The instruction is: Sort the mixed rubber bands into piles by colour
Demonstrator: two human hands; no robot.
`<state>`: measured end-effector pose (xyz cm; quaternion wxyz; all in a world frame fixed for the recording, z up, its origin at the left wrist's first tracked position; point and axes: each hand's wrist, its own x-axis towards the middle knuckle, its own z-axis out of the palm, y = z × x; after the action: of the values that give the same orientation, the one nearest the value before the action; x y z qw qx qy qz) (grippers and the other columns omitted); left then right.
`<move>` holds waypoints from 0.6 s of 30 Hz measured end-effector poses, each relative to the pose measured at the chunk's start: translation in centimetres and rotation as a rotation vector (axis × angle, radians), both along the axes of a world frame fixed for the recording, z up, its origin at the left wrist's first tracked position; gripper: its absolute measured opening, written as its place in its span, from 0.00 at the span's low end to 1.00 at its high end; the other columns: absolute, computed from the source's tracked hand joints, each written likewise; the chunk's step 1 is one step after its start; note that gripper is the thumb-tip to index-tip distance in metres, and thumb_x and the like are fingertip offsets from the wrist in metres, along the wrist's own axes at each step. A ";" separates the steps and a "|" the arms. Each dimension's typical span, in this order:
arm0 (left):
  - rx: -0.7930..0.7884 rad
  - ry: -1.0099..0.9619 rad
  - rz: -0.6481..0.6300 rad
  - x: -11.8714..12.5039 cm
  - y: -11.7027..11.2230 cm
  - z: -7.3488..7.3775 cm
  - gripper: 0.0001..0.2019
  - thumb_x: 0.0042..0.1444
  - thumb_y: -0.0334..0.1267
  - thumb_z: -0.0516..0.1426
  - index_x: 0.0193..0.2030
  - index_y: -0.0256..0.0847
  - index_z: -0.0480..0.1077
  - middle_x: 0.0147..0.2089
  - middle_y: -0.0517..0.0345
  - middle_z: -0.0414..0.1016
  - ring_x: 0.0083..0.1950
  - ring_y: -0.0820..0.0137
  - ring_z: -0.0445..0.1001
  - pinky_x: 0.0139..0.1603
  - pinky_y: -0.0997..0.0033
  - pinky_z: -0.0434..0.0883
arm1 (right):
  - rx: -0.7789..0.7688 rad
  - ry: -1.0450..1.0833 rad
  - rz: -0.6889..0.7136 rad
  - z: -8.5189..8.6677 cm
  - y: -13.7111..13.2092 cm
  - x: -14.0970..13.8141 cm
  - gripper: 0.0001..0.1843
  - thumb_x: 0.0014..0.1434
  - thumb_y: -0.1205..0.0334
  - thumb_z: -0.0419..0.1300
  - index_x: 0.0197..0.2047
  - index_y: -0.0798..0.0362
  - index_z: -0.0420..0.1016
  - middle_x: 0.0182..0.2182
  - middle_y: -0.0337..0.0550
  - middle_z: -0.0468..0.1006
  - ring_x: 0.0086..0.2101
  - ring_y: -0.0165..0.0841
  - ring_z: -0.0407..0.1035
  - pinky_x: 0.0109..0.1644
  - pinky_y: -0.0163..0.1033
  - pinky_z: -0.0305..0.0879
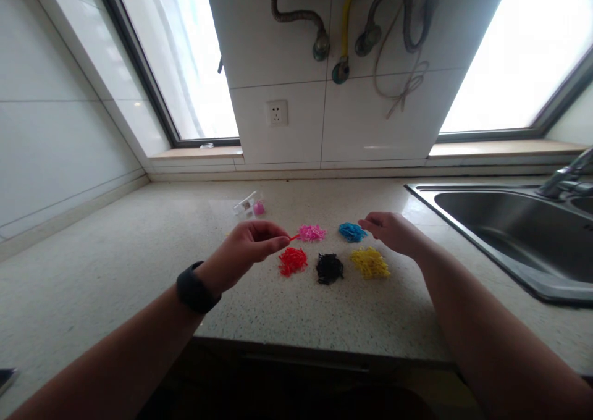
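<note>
Several small heaps of thin coloured bands lie on the speckled counter (139, 265): a red heap (292, 261), a pink heap (311, 232), a blue heap (352, 231), a black heap (329, 268) and a yellow heap (369, 262). My left hand (250, 247), with a black band on its wrist, hovers just left of the red heap and pinches one red band (294, 238) between thumb and forefinger. My right hand (391, 230) hangs beside the blue heap with fingers curled together; what they hold, if anything, is hidden.
A small clear container with a pink part (250, 205) lies behind the heaps. A steel sink (509, 235) with a tap (567, 176) takes up the right. A tiled wall with a socket (277, 112), hoses and two windows stands behind.
</note>
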<state>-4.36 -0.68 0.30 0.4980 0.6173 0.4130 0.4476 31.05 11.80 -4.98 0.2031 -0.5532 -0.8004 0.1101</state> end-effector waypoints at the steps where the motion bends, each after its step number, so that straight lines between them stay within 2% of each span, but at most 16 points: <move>1: 0.032 0.127 0.023 -0.4 0.4 -0.3 0.09 0.54 0.43 0.66 0.36 0.40 0.79 0.29 0.58 0.74 0.27 0.75 0.65 0.27 0.74 0.62 | -0.003 0.001 -0.005 0.0 0.0 0.0 0.30 0.64 0.33 0.48 0.30 0.50 0.73 0.23 0.41 0.73 0.23 0.31 0.61 0.28 0.38 0.51; 4: 0.109 0.438 0.068 -1.5 1.6 -1.7 0.11 0.55 0.45 0.64 0.36 0.39 0.79 0.33 0.52 0.79 0.32 0.70 0.71 0.34 0.69 0.66 | -0.015 -0.003 -0.011 0.0 0.1 0.0 0.30 0.63 0.33 0.48 0.31 0.50 0.73 0.23 0.41 0.74 0.23 0.31 0.62 0.28 0.38 0.51; 9: 0.272 0.740 0.154 -2.3 2.5 -4.1 0.12 0.57 0.47 0.61 0.34 0.41 0.80 0.28 0.53 0.79 0.28 0.68 0.72 0.29 0.69 0.61 | -0.013 -0.019 0.011 0.2 0.0 -0.1 0.30 0.64 0.33 0.48 0.31 0.50 0.73 0.24 0.41 0.74 0.23 0.31 0.62 0.28 0.38 0.52; 12: 0.303 0.847 0.174 -2.2 2.3 -4.4 0.10 0.57 0.44 0.61 0.33 0.42 0.81 0.28 0.53 0.79 0.28 0.67 0.74 0.29 0.68 0.61 | -0.019 -0.025 0.007 0.2 0.0 -0.1 0.29 0.64 0.34 0.48 0.31 0.50 0.74 0.24 0.41 0.74 0.24 0.31 0.63 0.28 0.38 0.52; 18: 0.249 0.988 0.089 -1.7 2.1 -4.3 0.11 0.56 0.46 0.60 0.34 0.42 0.81 0.31 0.52 0.80 0.31 0.66 0.75 0.32 0.68 0.62 | -0.020 -0.018 0.009 0.0 0.2 0.0 0.28 0.64 0.35 0.49 0.32 0.51 0.75 0.23 0.41 0.74 0.23 0.31 0.63 0.28 0.38 0.51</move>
<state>-6.03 1.38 -4.03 0.1464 0.7917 0.5685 0.1690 31.01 11.96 -4.99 0.1900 -0.5523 -0.8036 0.1141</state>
